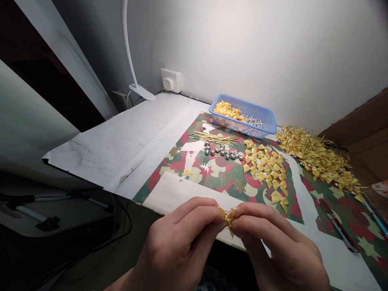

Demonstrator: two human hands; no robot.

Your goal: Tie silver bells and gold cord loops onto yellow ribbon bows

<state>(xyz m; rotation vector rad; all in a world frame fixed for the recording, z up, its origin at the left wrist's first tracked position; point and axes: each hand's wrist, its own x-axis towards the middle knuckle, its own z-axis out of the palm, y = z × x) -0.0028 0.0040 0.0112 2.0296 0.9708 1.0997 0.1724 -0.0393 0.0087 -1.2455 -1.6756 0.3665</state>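
Both hands meet over the table's front edge, pinching one small yellow ribbon bow (230, 230) between them. My left hand (184, 230) is closed on the bow's left side with thumb and forefinger. From the right, my right hand (275, 234) pinches the other side. A bit of silver shows at the bow's middle, mostly hidden by the fingertips. Beyond the hands, several yellow bows (266, 163) lie in rows on the camouflage mat (218, 173). Silver bells or beads (222, 151) sit left of them, below a bundle of thin yellow cords (212, 138).
A blue plastic basket (266, 117) at the wall holds yellow bows and silver beads. Right of it lies a heap of corded yellow bows (318, 157). A tweezer-like metal tool (339, 226) rests at the right. A white lamp (129, 52) is clamped at the back left.
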